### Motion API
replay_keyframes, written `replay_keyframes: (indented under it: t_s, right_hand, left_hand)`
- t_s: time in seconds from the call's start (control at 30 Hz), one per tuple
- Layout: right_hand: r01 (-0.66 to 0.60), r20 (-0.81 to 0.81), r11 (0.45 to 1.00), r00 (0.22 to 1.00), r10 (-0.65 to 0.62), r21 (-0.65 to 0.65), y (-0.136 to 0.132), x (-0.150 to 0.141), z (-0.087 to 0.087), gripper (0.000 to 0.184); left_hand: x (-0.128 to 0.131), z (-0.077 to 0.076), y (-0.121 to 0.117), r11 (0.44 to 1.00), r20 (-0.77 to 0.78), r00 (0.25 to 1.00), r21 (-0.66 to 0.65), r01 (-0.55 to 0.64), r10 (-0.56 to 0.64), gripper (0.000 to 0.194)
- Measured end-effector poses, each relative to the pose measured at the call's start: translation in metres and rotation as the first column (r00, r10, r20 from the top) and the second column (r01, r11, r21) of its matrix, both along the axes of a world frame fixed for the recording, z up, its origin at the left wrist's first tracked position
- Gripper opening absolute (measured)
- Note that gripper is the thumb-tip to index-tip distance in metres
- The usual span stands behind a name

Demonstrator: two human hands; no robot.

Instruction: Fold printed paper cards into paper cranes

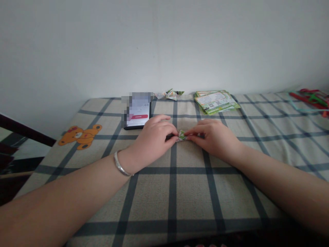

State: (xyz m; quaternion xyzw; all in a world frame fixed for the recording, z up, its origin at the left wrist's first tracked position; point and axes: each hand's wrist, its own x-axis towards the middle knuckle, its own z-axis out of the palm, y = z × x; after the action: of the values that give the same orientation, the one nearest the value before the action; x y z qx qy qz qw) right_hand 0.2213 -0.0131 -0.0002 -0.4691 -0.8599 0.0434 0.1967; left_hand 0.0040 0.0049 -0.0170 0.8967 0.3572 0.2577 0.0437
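Between my two hands is a small folded piece of printed green and white paper [182, 134], low over the checked tablecloth. My left hand [159, 133], with a silver bangle at its wrist, pinches the paper's left end between thumb and fingers. On the other side my right hand [216, 139] pinches the right end. The fingertips cover much of the paper, so its full shape is hidden. Behind the hands, by the wall, lie several folded paper pieces [169, 94] with a similar print. A stack of green printed leaflets [216, 102] rests to their right.
A phone [138, 116] with a lit screen lies just beyond my left hand. A flat orange bear figure [80, 136] is on the tablecloth [151, 199] at left. Red and green items [312, 99] sit in a clear-edged container at far right. A wall closes the back.
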Motion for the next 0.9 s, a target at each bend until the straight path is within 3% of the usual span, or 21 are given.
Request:
replay_keyframes:
  t_s: [0.13, 0.37, 0.67, 0.9]
  right_hand:
    - [0.028, -0.043, 0.995, 0.999, -0.033, -0.100, 0.0030, 0.0014, 0.0000, 0.021]
    - [0.048, -0.084, 0.987, 0.995, -0.061, -0.157, 0.0004, 0.0026, 0.0003, 0.015]
    - [0.054, -0.037, 0.989, 0.998, -0.059, -0.138, 0.0013, 0.0016, 0.0004, 0.014]
    - [0.017, 0.044, 0.998, 0.999, -0.014, -0.067, -0.0044, 0.0038, 0.0056, 0.016]
  left_hand:
    - [-0.0014, -0.0009, 0.0017, 0.999, 0.047, 0.998, 0.008, 0.042, -0.042, 0.008]
    - [-0.0032, 0.0027, -0.0009, 0.995, 0.073, 0.996, -0.084, 0.058, -0.052, 0.007]
    - [-0.0016, 0.0005, 0.0021, 0.989, 0.019, 0.989, 0.040, 0.144, -0.145, 0.013]
    - [-0.0001, -0.0003, -0.0017, 0.985, -0.060, 0.991, 0.118, 0.123, -0.116, 0.016]
